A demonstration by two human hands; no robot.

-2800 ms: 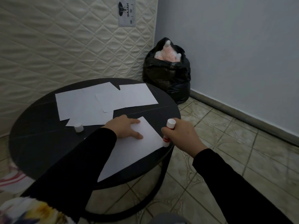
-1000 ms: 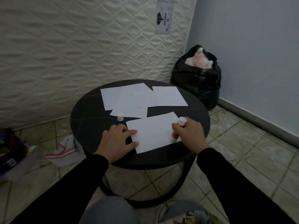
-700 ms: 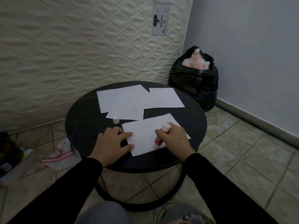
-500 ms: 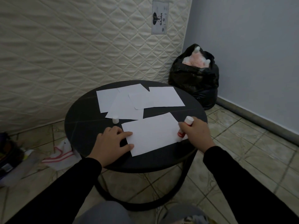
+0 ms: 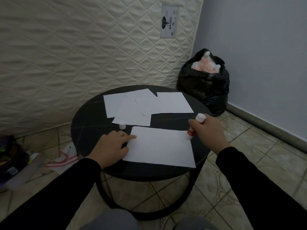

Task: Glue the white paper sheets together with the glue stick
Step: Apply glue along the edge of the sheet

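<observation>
Glue stick (image 5: 194, 128) gripped upright in the right hand (image 5: 207, 131), fingers curled round the barrel, tip down on the right edge of the near paper sheet (image 5: 159, 146) on the round table (image 5: 89, 120). Left hand (image 5: 113, 149) flat, fingers relaxed, pinning the sheet's left edge. Best stroked along the edges with light, even pressure, pinned throughout; cap (image 5: 122, 125) just beside, other sheets (image 5: 146, 105) farther back.
</observation>
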